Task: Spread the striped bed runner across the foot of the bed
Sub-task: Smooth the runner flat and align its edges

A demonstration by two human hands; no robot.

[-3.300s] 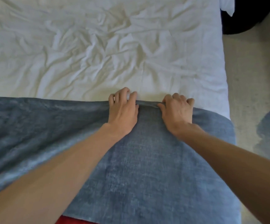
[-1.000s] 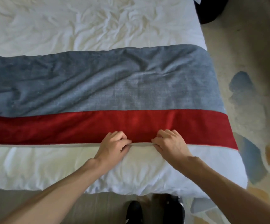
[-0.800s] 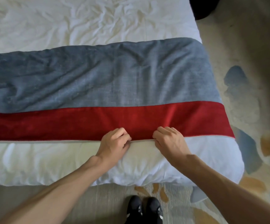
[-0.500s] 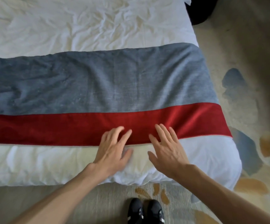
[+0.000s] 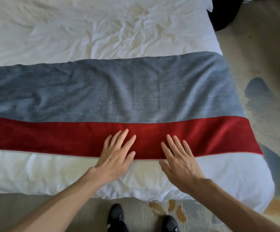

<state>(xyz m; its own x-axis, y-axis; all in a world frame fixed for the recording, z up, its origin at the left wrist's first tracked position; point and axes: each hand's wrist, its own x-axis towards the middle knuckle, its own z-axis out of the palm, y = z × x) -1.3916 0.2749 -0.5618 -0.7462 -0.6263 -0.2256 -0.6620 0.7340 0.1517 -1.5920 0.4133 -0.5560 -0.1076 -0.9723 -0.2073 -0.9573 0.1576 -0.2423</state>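
flat-palmed on runner (image 5: 135,97): lh (image 5: 117,159), rh (image 5: 180,164)

Beneath the left hand (image 5: 115,158) and right hand (image 5: 181,163), the bed runner (image 5: 135,97) is cloth: a velvety red band, with coarse matt grey-blue weave beyond. The duvet (image 5: 52,173) is crumpled matt cloth.

Item count, foot of the bed: seven kinds recorded.
One bed (image 5: 85,30). One bed runner (image 5: 135,97), made up of two bands: one grey-blue band (image 5: 102,91) and one red band (image 5: 52,136). Two hands, one left hand (image 5: 117,156) and one right hand (image 5: 181,164), each showing five digits, ten in all. Two bare forearms. Two black shoes, one left shoe (image 5: 117,218) and one right shoe (image 5: 169,223). One patterned carpet (image 5: 261,56). One dark object (image 5: 226,12) at the top right corner, kind not determinable.
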